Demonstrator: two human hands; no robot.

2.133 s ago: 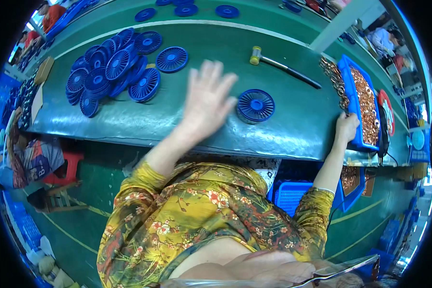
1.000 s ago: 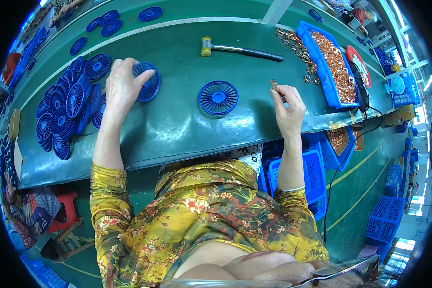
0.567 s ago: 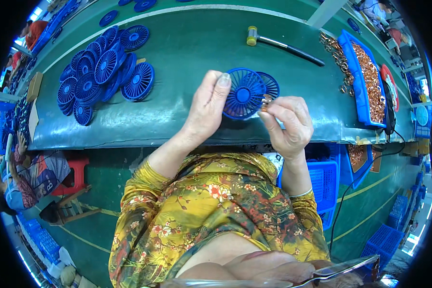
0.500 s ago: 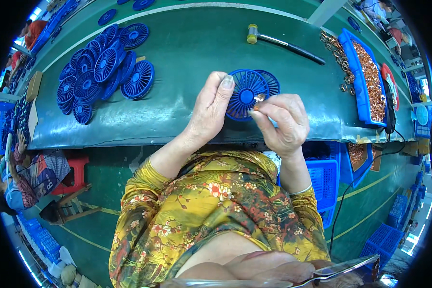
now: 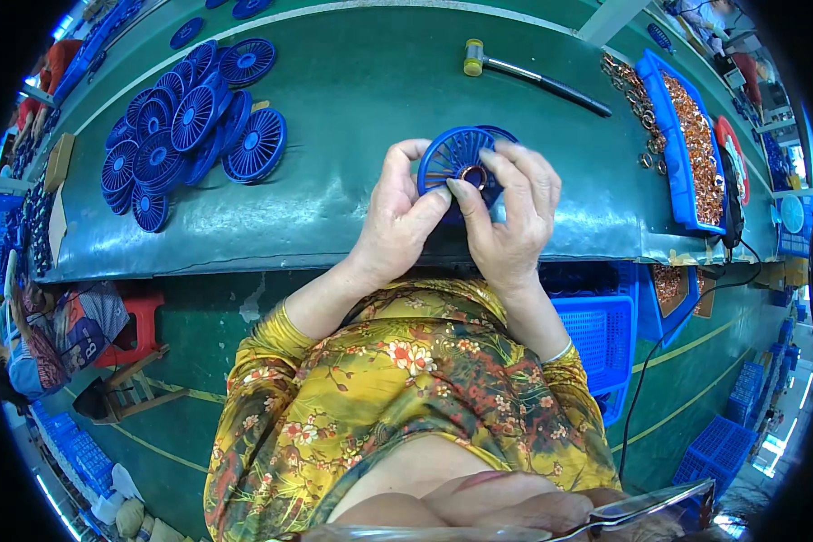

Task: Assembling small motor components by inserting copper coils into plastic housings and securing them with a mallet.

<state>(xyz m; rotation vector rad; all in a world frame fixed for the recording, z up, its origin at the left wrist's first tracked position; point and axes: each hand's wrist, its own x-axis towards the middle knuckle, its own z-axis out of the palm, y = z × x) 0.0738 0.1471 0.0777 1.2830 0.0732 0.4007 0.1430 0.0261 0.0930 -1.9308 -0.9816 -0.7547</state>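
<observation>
Near the table's front edge, my left hand [image 5: 396,215] grips the near-left rim of a blue spoked plastic wheel [image 5: 442,152], its thumb lying over the rim. The wheel is tilted. A copper-coloured ring [image 5: 472,175] sits at the wheel's hub; how deep it is seated I cannot tell. My right hand [image 5: 513,206] holds the ring between thumb and fingers, which partly cover it. Behind the held wheel, the edge of a second blue wheel [image 5: 499,134] shows, mostly hidden by my fingers and the first wheel.
A pile of blue spoked wheels [image 5: 158,161] lies to the left on the green table [image 5: 352,99]. A hammer [image 5: 537,78] with a yellowish head lies at the back. At the right stands a blue tray [image 5: 678,144] of copper rings, with loose rings [image 5: 637,104] beside it.
My right hand has brought the copper ring to the wheel's hub. The wheel has tilted, and my left thumb has moved onto its near rim.
</observation>
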